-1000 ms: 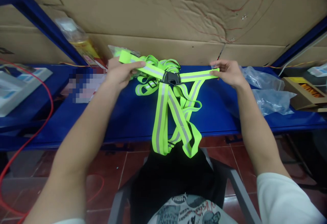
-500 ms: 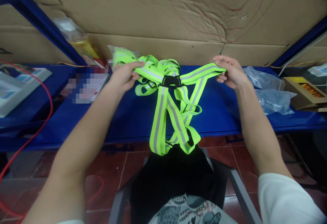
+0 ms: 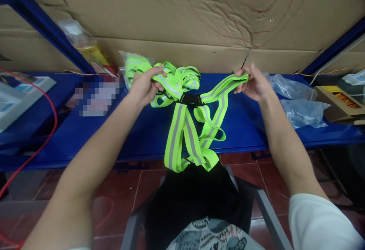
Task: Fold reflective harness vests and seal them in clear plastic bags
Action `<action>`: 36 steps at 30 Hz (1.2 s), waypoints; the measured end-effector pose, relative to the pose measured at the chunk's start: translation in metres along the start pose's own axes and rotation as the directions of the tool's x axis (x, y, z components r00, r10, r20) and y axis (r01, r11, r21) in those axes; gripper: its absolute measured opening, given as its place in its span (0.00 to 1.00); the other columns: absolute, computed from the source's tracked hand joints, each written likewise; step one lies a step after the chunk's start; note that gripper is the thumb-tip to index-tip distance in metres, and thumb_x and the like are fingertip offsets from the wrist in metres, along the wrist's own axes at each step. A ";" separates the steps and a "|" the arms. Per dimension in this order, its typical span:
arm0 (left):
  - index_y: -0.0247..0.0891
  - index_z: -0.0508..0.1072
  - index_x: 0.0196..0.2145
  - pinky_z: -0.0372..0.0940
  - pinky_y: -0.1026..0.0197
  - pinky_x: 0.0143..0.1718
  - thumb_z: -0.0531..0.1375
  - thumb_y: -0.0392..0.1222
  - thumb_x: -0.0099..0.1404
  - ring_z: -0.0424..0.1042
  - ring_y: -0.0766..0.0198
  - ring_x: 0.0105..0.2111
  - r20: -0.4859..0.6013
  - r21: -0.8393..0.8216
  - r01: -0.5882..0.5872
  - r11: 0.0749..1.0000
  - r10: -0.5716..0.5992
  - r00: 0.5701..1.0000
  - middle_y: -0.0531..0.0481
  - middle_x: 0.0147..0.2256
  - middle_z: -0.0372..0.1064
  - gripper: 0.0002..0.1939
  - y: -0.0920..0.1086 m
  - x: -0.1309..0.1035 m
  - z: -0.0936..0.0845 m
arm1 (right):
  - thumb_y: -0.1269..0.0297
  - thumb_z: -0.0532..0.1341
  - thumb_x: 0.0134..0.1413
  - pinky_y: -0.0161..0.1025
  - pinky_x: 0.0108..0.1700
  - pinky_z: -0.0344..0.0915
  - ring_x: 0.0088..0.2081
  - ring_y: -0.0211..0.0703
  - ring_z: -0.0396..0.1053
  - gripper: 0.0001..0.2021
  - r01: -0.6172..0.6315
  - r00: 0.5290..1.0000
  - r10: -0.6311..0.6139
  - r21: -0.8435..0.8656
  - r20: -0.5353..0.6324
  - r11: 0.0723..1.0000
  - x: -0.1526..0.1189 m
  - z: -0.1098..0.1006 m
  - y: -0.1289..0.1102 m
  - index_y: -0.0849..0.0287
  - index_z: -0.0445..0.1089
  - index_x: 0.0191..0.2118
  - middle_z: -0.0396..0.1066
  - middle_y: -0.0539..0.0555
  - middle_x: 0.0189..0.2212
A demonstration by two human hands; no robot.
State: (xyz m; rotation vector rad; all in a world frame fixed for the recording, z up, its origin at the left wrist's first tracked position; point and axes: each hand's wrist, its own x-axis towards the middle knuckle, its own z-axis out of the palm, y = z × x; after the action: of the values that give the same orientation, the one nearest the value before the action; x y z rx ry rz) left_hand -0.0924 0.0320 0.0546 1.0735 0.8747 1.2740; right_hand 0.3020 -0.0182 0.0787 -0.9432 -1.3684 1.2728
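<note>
A lime-yellow reflective harness [image 3: 177, 136] with grey stripes hangs between my hands, its lower loops drooping over the front edge of the blue table. Its straps meet at a black plastic piece [image 3: 191, 98] in the middle. My left hand [image 3: 146, 84] is closed on the strap left of that piece. On the other side, my right hand [image 3: 252, 83] pinches the folded end of the right-hand straps. More coiled reflective straps [image 3: 190, 77] lie behind, and a clear bag with similar straps [image 3: 137, 63] is just beyond my left hand.
The blue table [image 3: 245, 124] backs onto a cardboard wall [image 3: 159, 18] with red wires. Left are a plastic bottle [image 3: 85, 46], a device [image 3: 25, 98] and a red hose [image 3: 51, 105]. Right are clear plastic bags [image 3: 303, 109] and an open cardboard box [image 3: 342, 103].
The straps between my hands have slackened. My left hand has come slightly right, and my right hand has moved slightly inward with its fingers shifted on the strap.
</note>
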 end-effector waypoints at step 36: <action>0.43 0.84 0.46 0.80 0.55 0.41 0.74 0.44 0.58 0.80 0.59 0.37 0.286 0.159 -0.299 0.941 0.246 0.926 0.48 0.46 0.82 0.17 -0.027 -0.035 0.048 | 0.49 0.78 0.49 0.49 0.48 0.78 0.34 0.43 0.71 0.26 0.077 0.997 -0.077 -0.010 0.028 0.997 0.003 0.051 0.020 0.49 0.77 0.52 0.72 0.47 0.32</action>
State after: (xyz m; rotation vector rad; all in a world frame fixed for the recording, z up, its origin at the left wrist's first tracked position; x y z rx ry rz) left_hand -0.0430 -0.0079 0.0409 1.5318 0.6751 1.2504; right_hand 0.2495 -0.0228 0.0619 -0.8751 -1.4213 1.2248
